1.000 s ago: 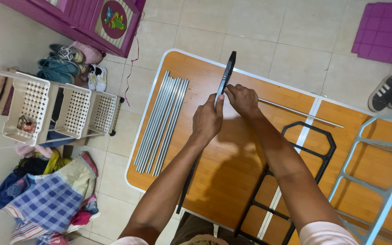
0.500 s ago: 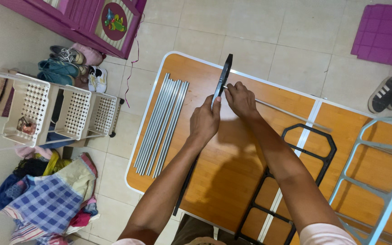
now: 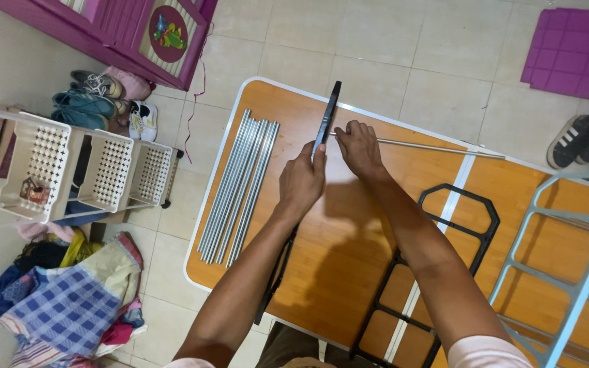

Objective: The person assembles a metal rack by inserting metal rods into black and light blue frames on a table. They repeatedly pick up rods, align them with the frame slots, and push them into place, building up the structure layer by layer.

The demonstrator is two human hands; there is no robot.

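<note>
Landmark = wooden folding table (image 3: 349,225) w/ white edging. Left hand (image 3: 300,181) over the table's far-middle, fingers wrapped tight round a black frame piece (image 3: 326,116) held on edge; its top end pokes past the table's far rim, lower end runs under the forearm toward the near rim. Right hand (image 3: 359,148) just beside it, fingers pinched narrow on the end of a thin metal rod (image 3: 438,147), rod tip touching the frame piece, the rest stretching right across the table's far part. Bundle of metal rods (image 3: 240,182) lies along the table's left side. Black frame (image 3: 438,266) flat on table near-right, light grey frame (image 3: 567,266) further right. White basket rack (image 3: 76,167) on floor left of table
</note>
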